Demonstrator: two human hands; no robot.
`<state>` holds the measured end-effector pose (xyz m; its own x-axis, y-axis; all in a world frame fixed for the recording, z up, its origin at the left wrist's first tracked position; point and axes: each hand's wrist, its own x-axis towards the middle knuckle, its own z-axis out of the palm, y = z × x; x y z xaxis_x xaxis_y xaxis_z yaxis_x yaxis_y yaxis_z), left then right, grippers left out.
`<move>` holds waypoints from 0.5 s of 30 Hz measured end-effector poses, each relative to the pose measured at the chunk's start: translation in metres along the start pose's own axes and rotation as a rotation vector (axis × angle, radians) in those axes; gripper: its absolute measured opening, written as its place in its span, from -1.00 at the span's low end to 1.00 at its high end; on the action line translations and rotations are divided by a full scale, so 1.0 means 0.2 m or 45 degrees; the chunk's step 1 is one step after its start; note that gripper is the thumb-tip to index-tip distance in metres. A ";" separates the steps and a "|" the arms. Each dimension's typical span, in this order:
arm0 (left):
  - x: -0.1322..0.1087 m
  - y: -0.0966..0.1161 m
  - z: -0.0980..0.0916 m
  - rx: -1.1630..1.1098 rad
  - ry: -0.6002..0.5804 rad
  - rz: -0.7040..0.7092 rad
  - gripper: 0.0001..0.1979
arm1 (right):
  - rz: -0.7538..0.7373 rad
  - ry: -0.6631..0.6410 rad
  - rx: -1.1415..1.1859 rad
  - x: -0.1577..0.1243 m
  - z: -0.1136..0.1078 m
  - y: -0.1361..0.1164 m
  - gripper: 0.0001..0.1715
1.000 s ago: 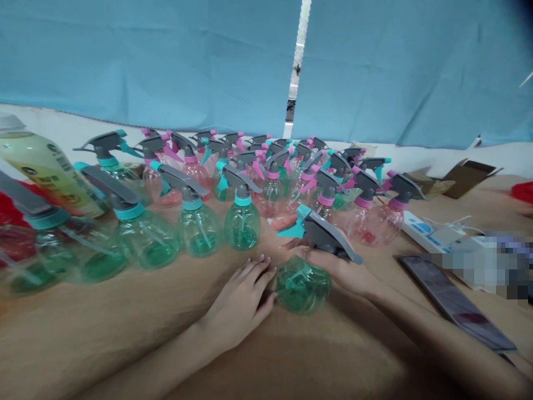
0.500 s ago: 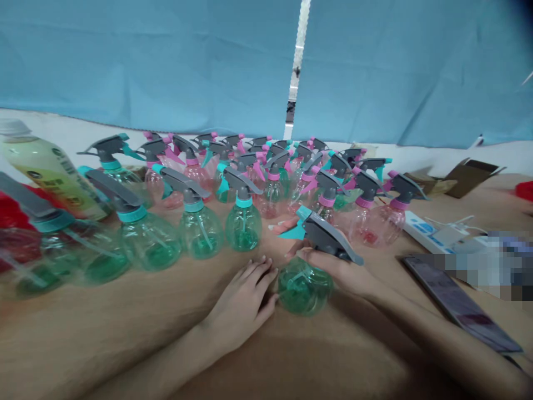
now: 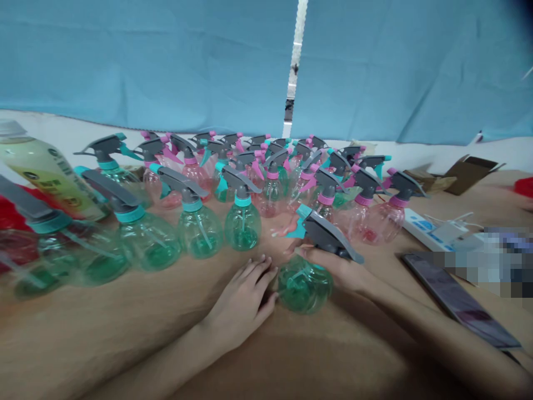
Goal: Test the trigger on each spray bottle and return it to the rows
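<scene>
Head view: one clear green plastic spray bottle [image 3: 303, 286] low centre, right hand [image 3: 333, 266] curled round its neck; left hand [image 3: 241, 305], fingers spread, just beside it on the tan table [image 3: 312, 355]. Behind, teal and pink spray bottles [image 3: 244, 225], too crowded to count; upper left, one large yellow-labelled bottle [image 3: 50, 172], writing unreadable.

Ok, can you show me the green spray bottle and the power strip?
Green spray bottle [image 3: 303, 288], head view, on its round body.
Power strip [image 3: 420, 229], head view, on its white top.
</scene>
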<state>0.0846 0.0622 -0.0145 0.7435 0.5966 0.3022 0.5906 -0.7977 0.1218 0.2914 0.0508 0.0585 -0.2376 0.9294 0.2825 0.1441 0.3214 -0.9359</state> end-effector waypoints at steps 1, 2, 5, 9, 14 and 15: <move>0.00 0.00 0.00 0.006 0.003 0.001 -0.64 | 0.002 0.004 0.003 0.00 0.00 0.00 -0.72; 0.00 0.00 0.00 0.010 0.007 0.003 -0.64 | 0.007 0.004 0.005 0.00 0.00 0.00 -0.73; 0.00 0.00 0.00 0.019 0.010 0.005 -0.62 | 0.018 -0.008 -0.004 0.00 -0.01 0.00 -0.74; 0.01 0.00 0.00 0.007 0.005 0.003 -0.61 | -0.014 0.051 -0.018 -0.01 -0.02 0.00 -0.80; 0.00 0.00 0.00 -0.005 0.018 -0.015 -0.62 | -0.029 0.133 0.024 -0.02 0.00 0.01 -0.87; 0.00 0.00 0.00 -0.002 0.018 -0.016 -0.62 | -0.011 0.118 0.045 -0.02 0.00 0.01 -0.86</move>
<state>0.0846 0.0619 -0.0151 0.7316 0.6053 0.3136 0.5995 -0.7903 0.1268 0.2935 0.0477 0.0547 -0.1489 0.9399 0.3072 0.1079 0.3243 -0.9398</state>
